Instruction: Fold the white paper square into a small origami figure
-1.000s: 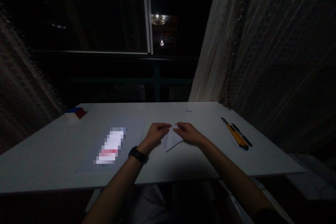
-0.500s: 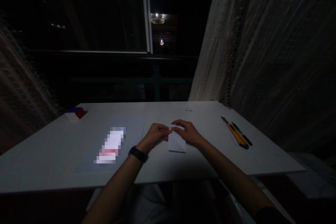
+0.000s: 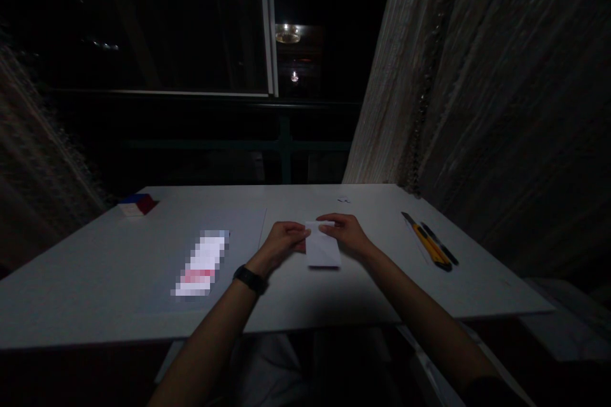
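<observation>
Our left hand (image 3: 279, 245) and right hand (image 3: 349, 234) pinch the paper (image 3: 323, 252), which extends toward us from their fingertips, seemingly folded into a flat rectangle, though what folding is left we cannot tell.

Right of right hand (image 3: 346, 232): bare bench (image 3: 377, 292), then cutter (image 3: 433, 247) blocks. Left of left hand (image 3: 281, 243): lit phone (image 3: 203, 264) obstructs.

The paper (image 3: 323, 250) was white. The cube (image 3: 137, 205) showed blue, red and white faces. The cutter (image 3: 434, 248) was yellow and black, the watch (image 3: 250, 280) black, the table (image 3: 363, 305) pale grey, and the curtain (image 3: 382, 89) pale with vertical stripes.
</observation>
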A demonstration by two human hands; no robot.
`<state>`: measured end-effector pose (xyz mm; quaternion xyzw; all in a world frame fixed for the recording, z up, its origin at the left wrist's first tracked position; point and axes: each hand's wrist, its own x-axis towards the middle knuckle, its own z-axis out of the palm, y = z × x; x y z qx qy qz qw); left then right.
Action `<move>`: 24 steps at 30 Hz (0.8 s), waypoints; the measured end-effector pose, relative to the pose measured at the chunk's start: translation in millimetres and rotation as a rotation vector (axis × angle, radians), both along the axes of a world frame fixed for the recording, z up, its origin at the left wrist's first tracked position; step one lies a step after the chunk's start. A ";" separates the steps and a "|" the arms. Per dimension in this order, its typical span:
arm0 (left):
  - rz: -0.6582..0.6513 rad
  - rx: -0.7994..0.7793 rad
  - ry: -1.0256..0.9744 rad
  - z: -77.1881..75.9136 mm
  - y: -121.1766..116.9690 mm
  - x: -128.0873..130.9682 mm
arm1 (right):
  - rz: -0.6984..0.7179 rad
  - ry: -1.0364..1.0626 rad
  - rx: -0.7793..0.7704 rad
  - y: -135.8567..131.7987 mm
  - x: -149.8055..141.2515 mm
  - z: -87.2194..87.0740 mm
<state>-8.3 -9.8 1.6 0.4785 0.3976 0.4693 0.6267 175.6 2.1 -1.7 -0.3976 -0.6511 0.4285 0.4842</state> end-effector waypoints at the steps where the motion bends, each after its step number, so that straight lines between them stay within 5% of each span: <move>1: -0.009 -0.008 -0.003 -0.2 0.2 -0.8 | 0.001 -0.001 0.002 0.1 0.3 -0.7; 14: -0.162 -0.042 0.031 1.5 -1.3 -5.7 | 0.048 -0.049 -0.003 -1.6 3.0 0.4; 24: -0.085 0.008 0.053 -1.3 1.3 -3.9 | 0.122 0.041 -0.067 -1.2 2.6 -1.6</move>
